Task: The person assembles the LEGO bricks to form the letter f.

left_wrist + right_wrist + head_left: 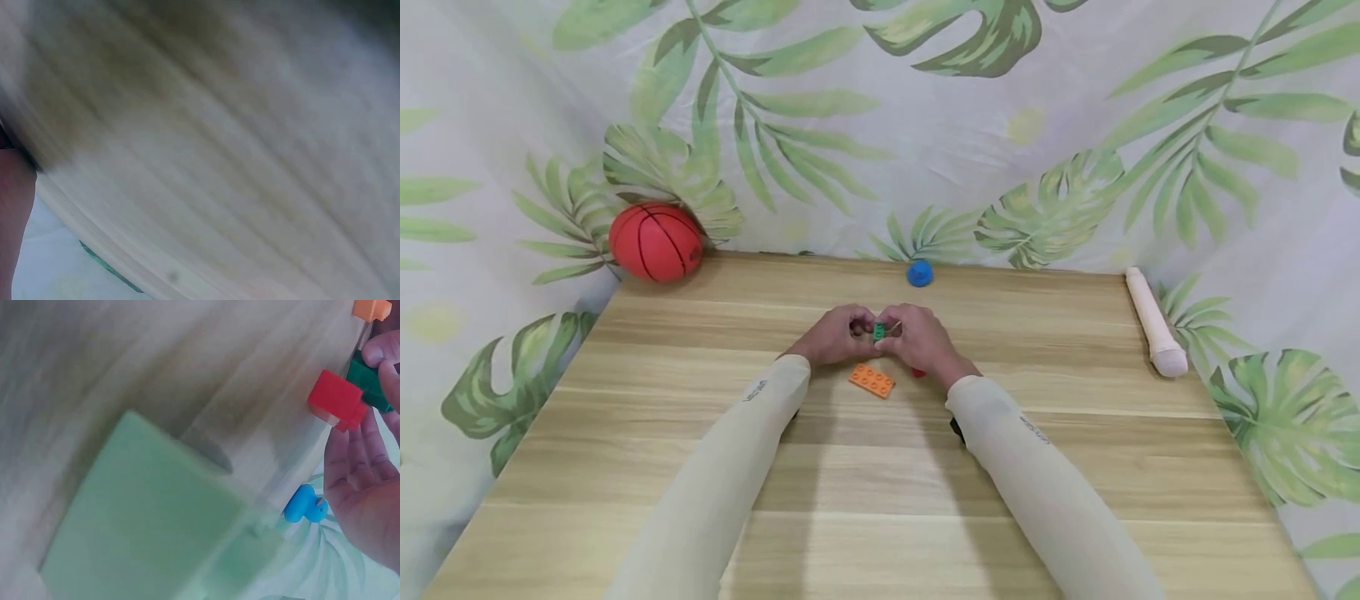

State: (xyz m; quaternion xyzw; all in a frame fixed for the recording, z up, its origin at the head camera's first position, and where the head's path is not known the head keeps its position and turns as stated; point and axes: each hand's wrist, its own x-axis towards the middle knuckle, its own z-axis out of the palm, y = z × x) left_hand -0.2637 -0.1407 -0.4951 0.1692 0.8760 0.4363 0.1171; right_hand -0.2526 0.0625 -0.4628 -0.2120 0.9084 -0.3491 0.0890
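Both hands meet over the middle of the table, round a small green toy brick (878,332). My left hand (837,335) pinches it from the left between thumb and fingertips. From the other side my right hand (919,337) grips it with thumb and forefinger. In the right wrist view the green brick (370,381) is partly hidden by fingers, and a red brick (336,397) shows beside it. An orange brick (872,381) with studs up lies on the table just in front of the hands. The left wrist view shows mostly blurred tabletop.
At the table's back edge sits a blue toy duck (304,504). A red ball with black lines (657,242) stands at the back left. A pale pink toy microphone (1156,323) lies along the right edge. A blurred pale green block (144,512) looms large in the right wrist view.
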